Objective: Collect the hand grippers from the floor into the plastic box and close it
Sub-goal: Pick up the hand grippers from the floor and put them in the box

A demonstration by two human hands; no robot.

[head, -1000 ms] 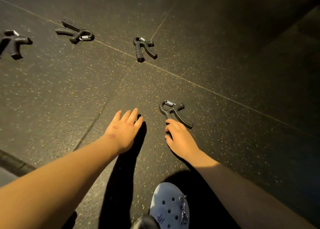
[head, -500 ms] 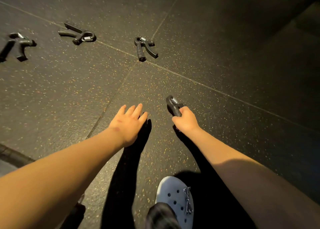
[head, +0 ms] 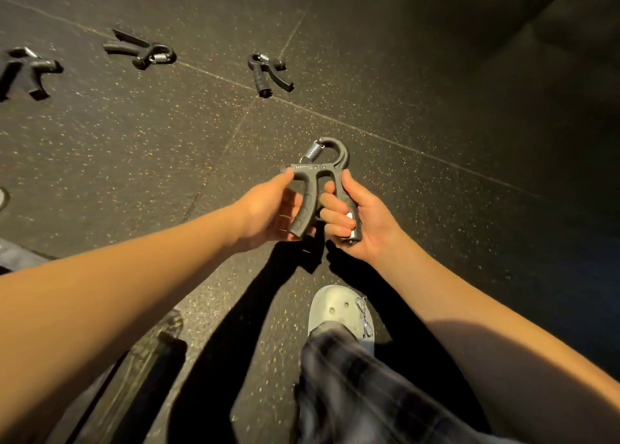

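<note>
Likely a gym: dark rubber tiles (head: 419, 84) flecked with yellow, seams between; spring hand grippers (head: 259, 78) on them

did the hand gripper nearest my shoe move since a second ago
Yes: the hand gripper lay flat by the floor seam; now it is lifted up off the ground, held in the left hand and right hand.

The left hand (head: 268, 208) and right hand (head: 364, 224) hold one hand gripper (head: 318, 172) above the floor (head: 436, 108); three others (head: 270, 74) (head: 141, 51) (head: 28, 74) lie beyond, leftward.

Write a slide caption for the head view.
Left hand and right hand hold one gripper; three grippers lie on the floor beyond.
</note>
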